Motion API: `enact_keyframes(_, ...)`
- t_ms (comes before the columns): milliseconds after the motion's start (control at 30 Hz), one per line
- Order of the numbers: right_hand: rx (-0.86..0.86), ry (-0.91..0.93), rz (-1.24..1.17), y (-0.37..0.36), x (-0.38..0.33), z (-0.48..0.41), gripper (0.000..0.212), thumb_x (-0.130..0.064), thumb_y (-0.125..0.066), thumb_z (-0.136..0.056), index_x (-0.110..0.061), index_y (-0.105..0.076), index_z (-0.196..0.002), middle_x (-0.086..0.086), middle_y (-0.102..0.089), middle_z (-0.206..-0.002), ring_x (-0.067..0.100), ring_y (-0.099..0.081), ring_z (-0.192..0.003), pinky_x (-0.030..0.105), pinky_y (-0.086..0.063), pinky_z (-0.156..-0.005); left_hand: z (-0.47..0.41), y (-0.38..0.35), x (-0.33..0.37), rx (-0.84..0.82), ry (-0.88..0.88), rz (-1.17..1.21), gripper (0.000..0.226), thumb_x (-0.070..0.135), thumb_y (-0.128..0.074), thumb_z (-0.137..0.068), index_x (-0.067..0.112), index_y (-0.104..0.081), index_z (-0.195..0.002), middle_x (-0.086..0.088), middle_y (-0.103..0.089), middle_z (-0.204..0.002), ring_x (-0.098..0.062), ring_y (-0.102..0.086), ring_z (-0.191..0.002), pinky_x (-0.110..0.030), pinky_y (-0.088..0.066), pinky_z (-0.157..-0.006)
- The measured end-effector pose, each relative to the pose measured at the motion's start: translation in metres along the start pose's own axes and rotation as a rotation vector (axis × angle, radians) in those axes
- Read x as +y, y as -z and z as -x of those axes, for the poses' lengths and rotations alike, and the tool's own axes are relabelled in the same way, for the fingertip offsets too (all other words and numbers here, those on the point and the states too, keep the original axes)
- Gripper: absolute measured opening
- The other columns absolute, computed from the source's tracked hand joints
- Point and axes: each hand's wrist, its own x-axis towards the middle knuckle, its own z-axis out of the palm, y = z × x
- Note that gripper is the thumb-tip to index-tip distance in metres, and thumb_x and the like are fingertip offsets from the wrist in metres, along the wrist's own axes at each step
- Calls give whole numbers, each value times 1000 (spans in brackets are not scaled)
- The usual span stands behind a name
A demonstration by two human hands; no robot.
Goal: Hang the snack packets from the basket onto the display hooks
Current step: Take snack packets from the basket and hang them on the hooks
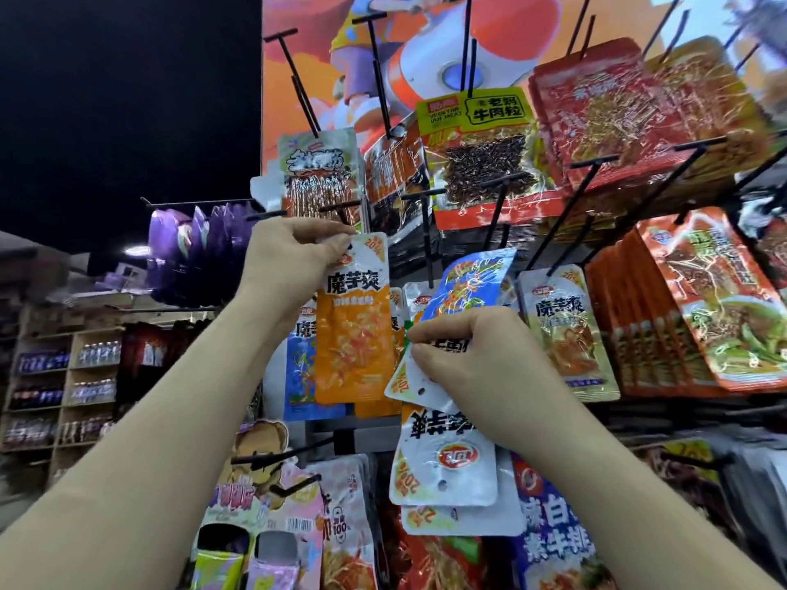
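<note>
Two grips are working: the left hand (294,253) is pinching the orange konjac packet (353,334) just under a display hook (339,205), where its hole probably needs squaring to the tip, while the right hand (472,355) is clutching spare packets (443,474).

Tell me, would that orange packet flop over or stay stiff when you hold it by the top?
Probably fairly flat and a bit stiff: the orange packet hangs straight where the left hand pinches its top. Likely light, since fingertips alone carry it. Its shiny film looks slippery, so it might slide.
</note>
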Motion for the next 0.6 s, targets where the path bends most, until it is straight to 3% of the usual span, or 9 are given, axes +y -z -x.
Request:
enact_keyframes(100,12,19,6,-4,-3,-4,19,-23,-63,-92,-20,-75,-107,-12,-68,-88,-3,-48,-46,8,-38,-49,-1,-3,4,18,128,116,14,-1,-64,-88,10,-70,-82,-9,-68,-81,-12,-66,-61,-21,-52,-54)
enact_keyframes(200,45,17,-8,-10,-6,-8,22,-34,-65,-90,-21,-75,-105,-10,-71,-99,-4,-56,-74,16,-44,-68,2,-6,8,44,205,214,11,-4,-62,-88,5,-68,-86,-8,-65,-74,-6,-62,-47,-17,-48,-45)
enact_keyframes(300,48,-6,21,-17,-5,-14,30,-39,-67,-88,-18,-74,-108,-6,-71,-110,-1,-59,-79,19,-45,-74,3,-9,8,82,289,333,15,-5,-63,-87,10,-64,-83,-7,-66,-77,-12,-63,-52,-20,-50,-44)
enact_keyframes(400,46,-47,47,-22,0,-19,33,-35,-69,-88,-17,-71,-115,-5,-67,-121,6,-60,-104,18,-40,-82,4,-14,1,104,222,323,19,-2,-63,-88,15,-64,-80,-8,-68,-85,-19,-65,-70,-30,-57,-60)
enact_keyframes(500,53,-69,43,-24,2,-22,29,-29,-69,-89,-19,-71,-116,-5,-68,-120,4,-58,-89,16,-41,-73,10,-15,-4,122,66,146,19,9,-64,-92,24,-64,-81,-2,-66,-87,-17,-62,-80,-30,-53,-74)
enact_keyframes(600,40,-73,30,-24,5,-23,27,-24,-67,-90,-18,-71,-116,-2,-69,-114,-2,-55,-71,13,-40,-63,20,-7,-14,-3,38,-15,13,16,-62,-93,28,-66,-95,3,-65,-95,-17,-63,-93,-31,-52,-83)
